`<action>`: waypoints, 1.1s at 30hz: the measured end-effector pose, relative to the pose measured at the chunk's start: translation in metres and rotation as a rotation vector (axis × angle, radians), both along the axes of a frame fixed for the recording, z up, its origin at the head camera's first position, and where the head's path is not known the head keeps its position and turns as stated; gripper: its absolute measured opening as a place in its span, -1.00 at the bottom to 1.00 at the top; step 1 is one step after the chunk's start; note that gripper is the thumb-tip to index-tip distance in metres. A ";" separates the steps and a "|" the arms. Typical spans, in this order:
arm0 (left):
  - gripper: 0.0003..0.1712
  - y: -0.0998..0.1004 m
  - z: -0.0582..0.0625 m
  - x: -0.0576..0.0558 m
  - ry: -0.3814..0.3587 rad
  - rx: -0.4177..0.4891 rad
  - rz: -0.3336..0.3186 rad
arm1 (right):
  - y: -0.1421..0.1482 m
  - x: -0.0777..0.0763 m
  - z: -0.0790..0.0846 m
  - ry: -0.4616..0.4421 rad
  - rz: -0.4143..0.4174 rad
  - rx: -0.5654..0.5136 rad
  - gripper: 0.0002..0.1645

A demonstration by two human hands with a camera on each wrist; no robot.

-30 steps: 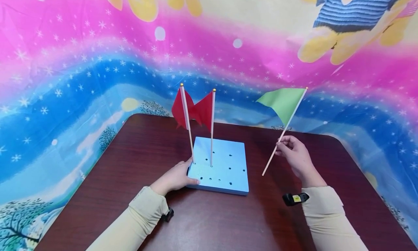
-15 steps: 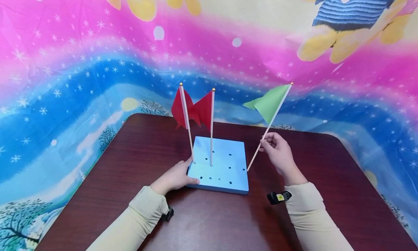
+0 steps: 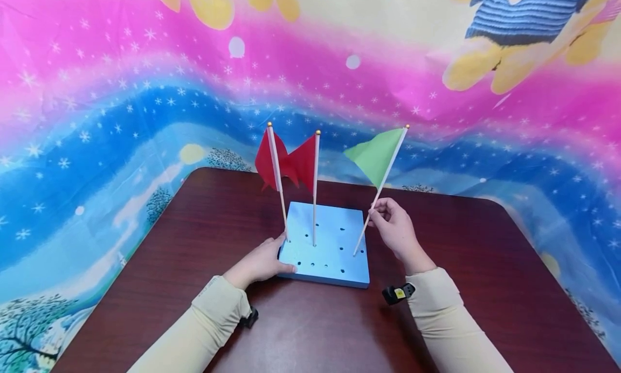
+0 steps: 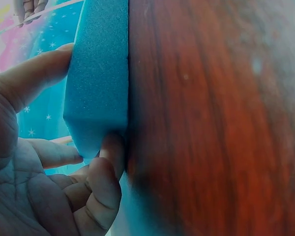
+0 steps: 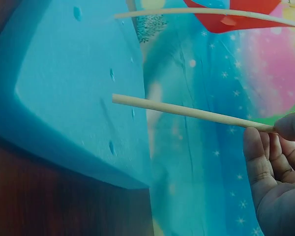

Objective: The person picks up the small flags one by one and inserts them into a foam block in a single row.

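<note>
A blue foam board [image 3: 330, 238] with several small holes lies on the table. My left hand [image 3: 261, 262] grips its near left corner, thumb on top and fingers against the side, as the left wrist view shows. Two red flags stand in holes on the board's left half: a slightly leaning red flag [image 3: 266, 165] and a more upright red flag [image 3: 304, 163]. My right hand [image 3: 395, 227] pinches the wooden stick [image 5: 187, 111] of a green flag [image 3: 380, 154] between thumb and fingers. Tilted, the stick has its bare lower end over the board's right part, apparently just off the surface.
The dark wooden table [image 3: 310, 324] reaches back to a colourful printed cloth backdrop [image 3: 145, 109]. Both red flags rise to the left of the green one. A black strap [image 3: 399, 293] sits at my right wrist.
My right hand has carried the green flag leftwards, from beside the board to over its right part. The left hand, the board and the red flags have stayed in place.
</note>
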State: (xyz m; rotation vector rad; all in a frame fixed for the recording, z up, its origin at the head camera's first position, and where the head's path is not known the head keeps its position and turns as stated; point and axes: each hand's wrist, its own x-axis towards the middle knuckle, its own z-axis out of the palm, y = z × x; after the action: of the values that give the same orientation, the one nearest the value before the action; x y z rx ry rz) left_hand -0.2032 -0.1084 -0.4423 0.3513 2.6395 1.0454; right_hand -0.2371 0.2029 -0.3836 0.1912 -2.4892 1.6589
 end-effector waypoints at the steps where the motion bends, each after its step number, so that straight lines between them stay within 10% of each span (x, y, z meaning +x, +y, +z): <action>1: 0.18 0.000 0.000 0.000 -0.001 -0.003 0.000 | -0.002 0.000 -0.001 0.003 0.001 -0.001 -0.84; 33: 0.16 0.002 0.008 0.001 0.004 -0.017 -0.012 | -0.024 -0.001 -0.015 0.090 -0.065 -0.014 -0.86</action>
State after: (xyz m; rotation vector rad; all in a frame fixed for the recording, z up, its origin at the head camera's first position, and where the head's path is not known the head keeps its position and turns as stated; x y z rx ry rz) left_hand -0.2019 -0.1066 -0.4346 0.3651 2.6448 1.0191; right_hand -0.2384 0.1788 -0.3983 0.1774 -2.3914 1.6057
